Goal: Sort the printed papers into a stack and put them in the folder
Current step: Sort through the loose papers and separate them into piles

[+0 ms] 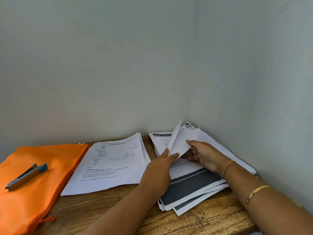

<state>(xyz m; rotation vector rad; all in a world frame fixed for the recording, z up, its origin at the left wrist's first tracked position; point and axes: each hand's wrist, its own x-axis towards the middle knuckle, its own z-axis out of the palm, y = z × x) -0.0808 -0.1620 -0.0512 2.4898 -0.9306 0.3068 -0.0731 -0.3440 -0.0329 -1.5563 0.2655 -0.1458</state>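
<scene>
**Operator:** Item one, the papers?

**Clerk:** Sorted stack of white printed papers [111, 163], centre of frame, flat on the worn wooden table [118, 209]. Its long axis runs from the near edge toward the wall, and the head of the text points to the wall. Loose pile of white and dark-banded printed sheets [194, 187], right of centre in the corner. It is fanned unevenly, with its long axis leaning to the upper right.

**Operator:** And my hands?

**Clerk:** Both of your forearms reach in from the lower edge. Your left hand [162, 163] has thumb and forefinger nearly straight, one on each side of the lower edge of the lifted sheets [179, 141], nipping it. Your right hand [203, 155] is palm toward you, with the thumb on top of those sheets and the fingers curled beneath. The sheets stand tilted up off the loose pile, free edge toward the wall. Gold bangle [257, 192] and thin orange thread band [227, 167] are on the right forearm.

**Operator:** Folder?

**Clerk:** Orange fabric zip folder [42, 184], left of frame, lying flat. Its right edge is tucked under the sorted stack and its zip pull is at the near end. Grey and blue stapler [27, 175] rests on it diagonally, blue end to the upper right.
</scene>
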